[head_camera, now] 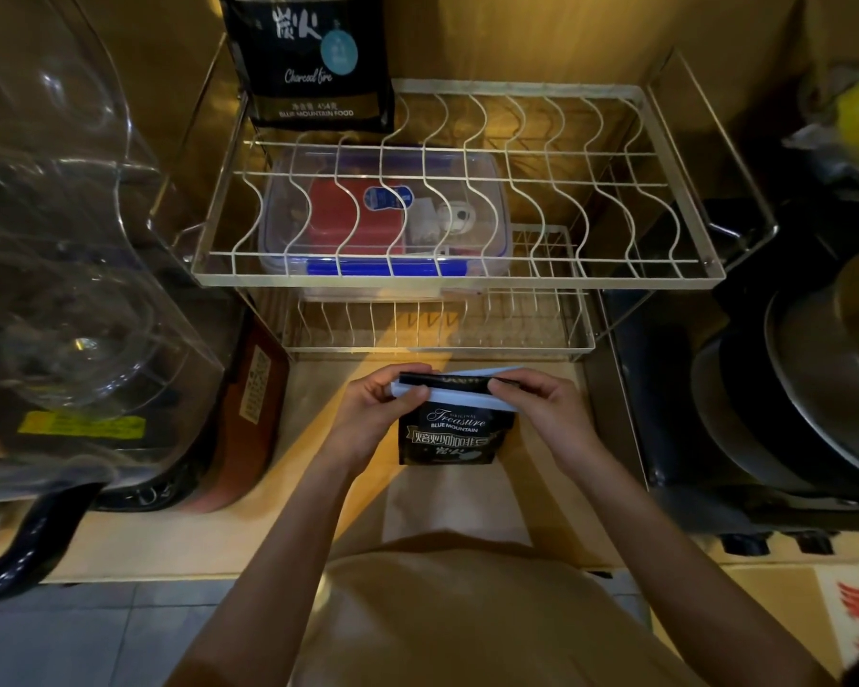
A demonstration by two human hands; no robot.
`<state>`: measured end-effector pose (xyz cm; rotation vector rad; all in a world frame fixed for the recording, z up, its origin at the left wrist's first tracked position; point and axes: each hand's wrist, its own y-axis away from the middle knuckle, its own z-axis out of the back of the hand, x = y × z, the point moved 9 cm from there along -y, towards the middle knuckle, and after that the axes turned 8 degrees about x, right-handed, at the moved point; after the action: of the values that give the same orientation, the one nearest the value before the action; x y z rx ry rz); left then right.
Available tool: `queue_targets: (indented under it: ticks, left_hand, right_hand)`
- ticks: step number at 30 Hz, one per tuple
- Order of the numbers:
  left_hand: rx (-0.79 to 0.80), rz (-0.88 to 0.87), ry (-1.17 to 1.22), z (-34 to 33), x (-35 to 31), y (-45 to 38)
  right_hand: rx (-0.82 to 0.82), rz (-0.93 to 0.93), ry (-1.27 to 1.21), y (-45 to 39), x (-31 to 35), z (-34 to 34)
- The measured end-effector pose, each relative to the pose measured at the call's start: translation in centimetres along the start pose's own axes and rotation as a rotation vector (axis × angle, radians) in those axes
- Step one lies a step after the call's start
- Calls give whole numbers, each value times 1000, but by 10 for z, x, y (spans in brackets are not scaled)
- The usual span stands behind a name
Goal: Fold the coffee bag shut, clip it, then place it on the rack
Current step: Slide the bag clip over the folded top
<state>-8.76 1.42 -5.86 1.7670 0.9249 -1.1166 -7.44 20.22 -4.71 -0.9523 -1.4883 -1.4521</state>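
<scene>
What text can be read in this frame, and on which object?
"Treasure", "BLUE MOUNTAIN": small coffee bag, held by left hand and right hand.
"Charcoal fire", "BLUE MOUNTAIN FOOD": large black bag on the rack.
Chinese characters on both bags: not transcribed.
Yellow sticker, brown box label: too blurred.

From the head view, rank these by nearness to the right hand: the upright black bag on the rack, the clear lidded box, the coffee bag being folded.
1. Coffee bag, held by the right hand.
2. Clear lidded box, under the rack's top shelf.
3. Upright black bag, back left on the rack.
</scene>
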Motion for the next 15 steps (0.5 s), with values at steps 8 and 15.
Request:
queue_targets:
  ticks: [8, 15]
  left_hand:
    - [-23, 11, -42, 1, -1, 1]
    - [-3, 24, -60, 4, 0, 0]
  right_hand:
    - [124, 179, 144, 14, 13, 0]
    - [97, 84, 95, 8, -2, 6]
